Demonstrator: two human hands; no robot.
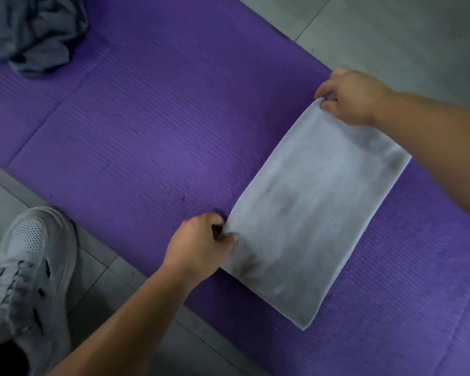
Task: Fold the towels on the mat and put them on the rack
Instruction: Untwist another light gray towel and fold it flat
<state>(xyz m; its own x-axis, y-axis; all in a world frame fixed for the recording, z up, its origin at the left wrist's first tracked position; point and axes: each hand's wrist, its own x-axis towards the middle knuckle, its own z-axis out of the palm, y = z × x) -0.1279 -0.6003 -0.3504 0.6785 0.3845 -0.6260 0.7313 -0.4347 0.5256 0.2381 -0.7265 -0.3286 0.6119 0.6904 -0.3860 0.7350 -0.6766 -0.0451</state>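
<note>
The pale towel [312, 210] lies flat on the purple mat [152, 126] as a folded rectangle, toward its right part. My left hand [201, 245] pinches its near corner, thumb on top and fingers curled under the cloth. My right hand [353, 96] pinches the far corner the same way. A crumpled grey pile [33, 31] sits at the mat's far left end. My white shoe [25, 270] rests on the tiled floor [407, 33] just beside the mat.
</note>
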